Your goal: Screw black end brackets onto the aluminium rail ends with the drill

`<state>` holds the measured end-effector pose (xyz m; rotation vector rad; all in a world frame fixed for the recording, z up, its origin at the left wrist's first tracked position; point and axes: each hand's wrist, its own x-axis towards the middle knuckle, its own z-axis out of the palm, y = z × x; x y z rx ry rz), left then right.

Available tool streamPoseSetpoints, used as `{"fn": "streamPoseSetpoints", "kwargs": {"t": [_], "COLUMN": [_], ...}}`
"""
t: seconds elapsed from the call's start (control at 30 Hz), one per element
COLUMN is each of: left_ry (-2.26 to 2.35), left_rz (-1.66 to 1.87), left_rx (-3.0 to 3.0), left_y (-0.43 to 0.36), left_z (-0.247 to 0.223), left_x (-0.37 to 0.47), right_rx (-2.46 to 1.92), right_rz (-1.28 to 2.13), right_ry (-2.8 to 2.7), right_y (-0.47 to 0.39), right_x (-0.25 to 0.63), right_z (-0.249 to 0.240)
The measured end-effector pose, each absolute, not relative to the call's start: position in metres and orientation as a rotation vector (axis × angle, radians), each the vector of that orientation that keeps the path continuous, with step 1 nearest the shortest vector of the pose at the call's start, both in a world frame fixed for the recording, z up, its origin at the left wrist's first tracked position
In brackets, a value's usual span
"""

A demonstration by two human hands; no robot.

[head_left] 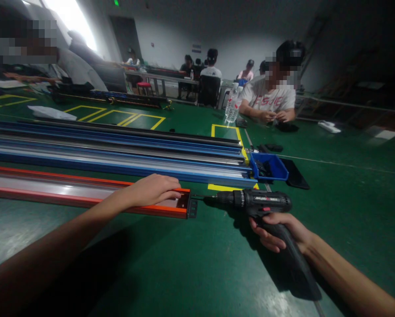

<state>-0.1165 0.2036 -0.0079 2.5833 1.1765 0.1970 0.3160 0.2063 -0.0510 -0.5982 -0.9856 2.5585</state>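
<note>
The left hand [154, 189] lies flat, fingers open, on the long orange rail [85, 193]; the right hand [279, 231] keeps its grip clamped around the black drill [253, 201], its bit at the rail's end bracket [193, 208].

Right hand [279, 231] grips drill [253, 201]; left hand [154, 189] on orange rail [68, 189].

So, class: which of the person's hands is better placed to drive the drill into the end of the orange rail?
Right. The right hand grips the drill, its bit aimed at the orange rail end bracket. The left hand rests flat on the rail.

orange rail [68, 189] cut off left, faces blurred
</note>
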Motion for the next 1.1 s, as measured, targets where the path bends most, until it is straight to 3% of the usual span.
{"fn": "streamPoseSetpoints", "kwargs": {"t": [1.1], "left_ry": [1.418], "left_rz": [0.199], "left_rx": [3.034], "left_y": [0.165], "left_z": [-0.015], "left_x": [-0.117], "right_rx": [-0.546], "right_rz": [2.533], "right_ry": [-0.944], "right_y": [0.184], "right_x": [0.313], "right_z": [-0.049]}}
